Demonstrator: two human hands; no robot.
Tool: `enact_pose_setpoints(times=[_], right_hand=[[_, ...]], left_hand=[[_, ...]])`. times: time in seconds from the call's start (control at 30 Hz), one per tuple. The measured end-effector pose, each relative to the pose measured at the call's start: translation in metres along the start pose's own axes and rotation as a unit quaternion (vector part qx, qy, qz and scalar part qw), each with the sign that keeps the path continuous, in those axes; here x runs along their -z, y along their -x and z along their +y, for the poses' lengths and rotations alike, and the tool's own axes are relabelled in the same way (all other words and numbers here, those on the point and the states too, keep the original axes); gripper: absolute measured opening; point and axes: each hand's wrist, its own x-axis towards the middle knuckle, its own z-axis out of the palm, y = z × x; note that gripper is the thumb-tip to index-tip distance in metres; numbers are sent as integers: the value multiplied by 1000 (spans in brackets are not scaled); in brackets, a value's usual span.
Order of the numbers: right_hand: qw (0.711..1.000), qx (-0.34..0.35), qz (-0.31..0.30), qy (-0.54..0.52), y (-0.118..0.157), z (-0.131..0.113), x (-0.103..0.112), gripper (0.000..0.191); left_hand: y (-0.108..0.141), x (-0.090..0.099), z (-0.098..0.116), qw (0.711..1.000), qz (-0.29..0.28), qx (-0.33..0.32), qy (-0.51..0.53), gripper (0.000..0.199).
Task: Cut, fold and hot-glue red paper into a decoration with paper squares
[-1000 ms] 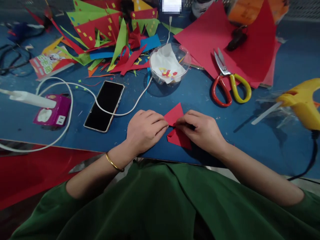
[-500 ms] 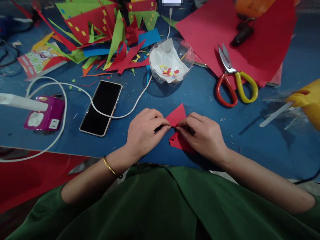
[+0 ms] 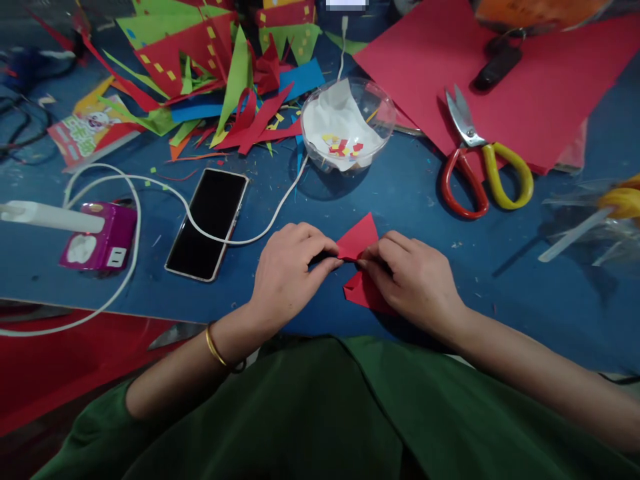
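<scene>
Just above the blue table, a small piece of red paper point(image 3: 359, 238) is pinched between my two hands. My left hand point(image 3: 295, 270) grips its lower left edge between thumb and fingertips. With thumb and forefinger, my right hand point(image 3: 413, 277) closes on the lower right edge. Under the right hand lies another folded part of red paper point(image 3: 367, 293); whether it joins the pinched piece is hidden by the fingers. Scissors point(image 3: 473, 147) with one red and one yellow handle rest, blades parted, beyond my right hand.
A clear plastic bowl point(image 3: 383, 130) holds white paper and small scraps. Large red sheets point(image 3: 540, 100) lie at the back right, a black key fob point(image 3: 497, 69) on top. A phone point(image 3: 207, 223), white cable and purple power adapter point(image 3: 107, 233) stand left; paper cutouts point(image 3: 185, 60) pile up behind.
The whole view has shifted slightly, so things appear a little lower and farther right. Both hands keep their pinch on the red paper, with scarcely any movement.
</scene>
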Motion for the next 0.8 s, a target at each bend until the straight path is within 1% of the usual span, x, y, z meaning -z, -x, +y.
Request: enact_pose_setpoints(times=[0.1,0.23,0.43,0.63,0.8], right_hand=[[1000,-4,4,6,0,-1,-1,20],[1000,-4,10,7,0,-2,-1,24],[1000,-5,10,-14,0,-2,1,19],[1000,-13,7,-20,-1,-3,1,18],[999,-12,6,-30,-1,-2,1,16]], left_hand=[[-5,1,-2,999,-13,-22,-44,11],[-11,4,-4,997,-27,-47,-54,12],[-14,4,-4,999,-49,-20,3,7],[-13,1,-2,998,-47,-26,-26,9],[-11,-2,1,999,-27,-6,-38,7]])
